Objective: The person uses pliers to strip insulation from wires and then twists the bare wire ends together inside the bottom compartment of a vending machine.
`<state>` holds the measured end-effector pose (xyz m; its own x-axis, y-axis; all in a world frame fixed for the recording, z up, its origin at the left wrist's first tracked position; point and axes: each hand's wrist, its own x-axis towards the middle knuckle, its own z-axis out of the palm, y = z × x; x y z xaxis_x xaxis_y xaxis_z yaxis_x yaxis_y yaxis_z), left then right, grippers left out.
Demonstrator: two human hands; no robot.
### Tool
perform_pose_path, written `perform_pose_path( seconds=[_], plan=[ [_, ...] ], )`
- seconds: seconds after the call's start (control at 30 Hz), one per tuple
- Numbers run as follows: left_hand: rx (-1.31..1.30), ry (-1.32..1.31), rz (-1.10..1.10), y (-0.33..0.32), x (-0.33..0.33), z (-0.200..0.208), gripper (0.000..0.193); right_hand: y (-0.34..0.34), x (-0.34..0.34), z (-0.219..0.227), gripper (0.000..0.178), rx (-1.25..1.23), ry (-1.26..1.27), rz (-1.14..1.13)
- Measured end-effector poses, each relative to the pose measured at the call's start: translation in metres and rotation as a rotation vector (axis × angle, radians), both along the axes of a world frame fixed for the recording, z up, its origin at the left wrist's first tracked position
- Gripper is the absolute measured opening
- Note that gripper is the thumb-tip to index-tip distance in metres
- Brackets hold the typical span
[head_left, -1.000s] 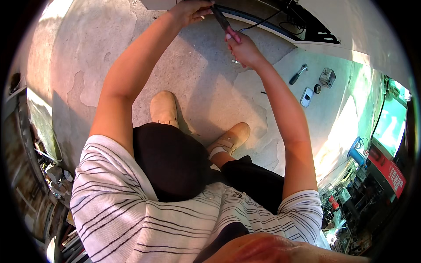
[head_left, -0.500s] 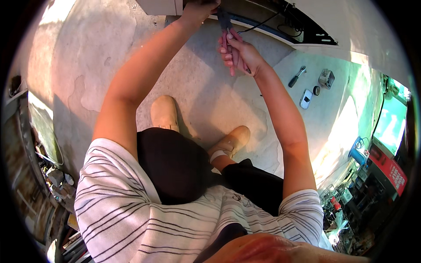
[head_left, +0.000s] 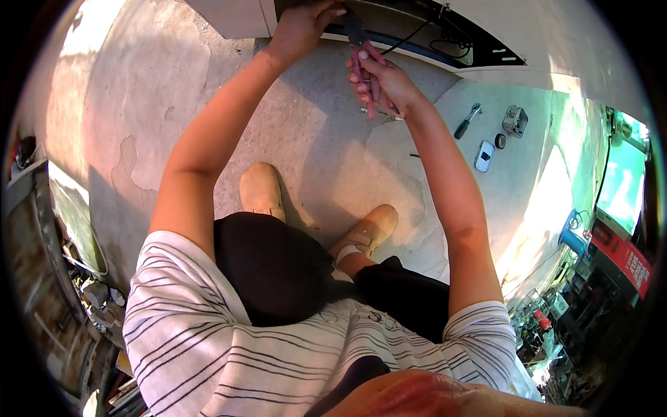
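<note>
The work looks to be partway through: the low opening of the white cabinet stands uncovered, the dark inside is exposed, and a tool is up at its edge, yet no finished result can be made out, and how much is left inside cannot be told. The person's right hand is wrapped around the pinkish-red handles of one pair of pliers, fingers curled over the grips; the pliers point up toward the opening, their dark head just beside the fingertips of the left hand. That left hand reaches to the opening's left part with its fingers bent; whether they pinch anything is too hard to tell. One black cable slants across the opening, near further dark wiring that cannot be counted. On the floor, right of the right forearm, lie one ratchet wrench, one small metal box, one round black piece and one flat white device, four things near each other and none of them touched. Two tan shoes stand below the hands, and one blue object sits farther right.
</note>
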<state>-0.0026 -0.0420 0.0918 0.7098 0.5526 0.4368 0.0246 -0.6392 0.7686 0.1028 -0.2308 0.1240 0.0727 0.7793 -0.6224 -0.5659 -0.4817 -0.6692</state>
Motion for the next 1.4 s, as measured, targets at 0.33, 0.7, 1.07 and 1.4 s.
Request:
perform_pose_path(
  seconds=[0.33, 0.7, 1.07, 1.4],
  plan=[
    [-0.196, 0.296, 0.045, 0.010, 0.015, -0.012, 0.036, 0.008, -0.006, -0.011, 0.032, 0.000, -0.144, -0.020],
    [-0.220, 0.221, 0.167, 0.020, 0.021, -0.039, 0.045, 0.021, -0.004, -0.062, 0.033, -0.007, -1.319, 0.046],
    [-0.135, 0.112, 0.039, 0.008, 0.002, -0.039, 0.024, 0.003, 0.013, -0.027, 0.039, -0.021, -0.221, 0.115],
    [0.200, -0.038, -0.006, 0.008, -0.003, -0.009, 0.018, 0.003, 0.010, -0.008, 0.038, 0.052, -0.495, 0.252]
  ],
)
